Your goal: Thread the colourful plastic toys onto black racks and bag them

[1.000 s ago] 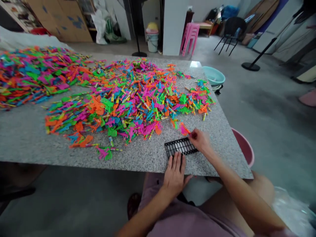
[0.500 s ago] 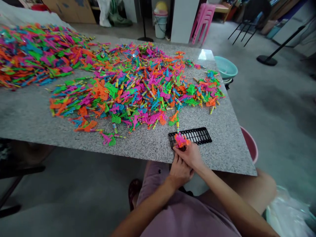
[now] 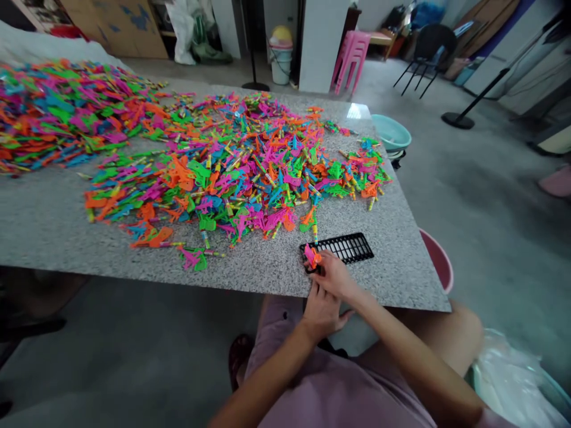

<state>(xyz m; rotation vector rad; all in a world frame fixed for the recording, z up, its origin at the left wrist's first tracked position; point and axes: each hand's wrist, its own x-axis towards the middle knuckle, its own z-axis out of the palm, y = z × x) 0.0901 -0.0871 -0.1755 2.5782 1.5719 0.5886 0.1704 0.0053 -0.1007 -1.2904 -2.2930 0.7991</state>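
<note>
My right hand [image 3: 334,275] is closed on a small pink and orange plastic toy [image 3: 311,256] at the left end of a black slotted tray [image 3: 349,249]. The tray lies flat near the table's front edge. My left hand [image 3: 322,312] rests at that edge just below the right one. Its fingers point forward and its thumb is spread; its fingertips are partly covered by the right hand. A toy with a yellow patterned stick [image 3: 314,232] lies just beyond the tray. Behind it spreads a big pile of bright plastic toys [image 3: 250,172].
The speckled grey table [image 3: 267,270] has a second, higher heap of toys [image 3: 66,116] at the left. Beyond its right edge are a turquoise basin [image 3: 392,132] and a pink basin [image 3: 437,257]. Plastic bags [image 3: 513,374] sit at lower right. Pink stools [image 3: 352,59] stand behind.
The view has shifted slightly, so the scene sits a little further left. My right hand has turned a little with the toy over the tray's left end. My left thumb now sticks out.
</note>
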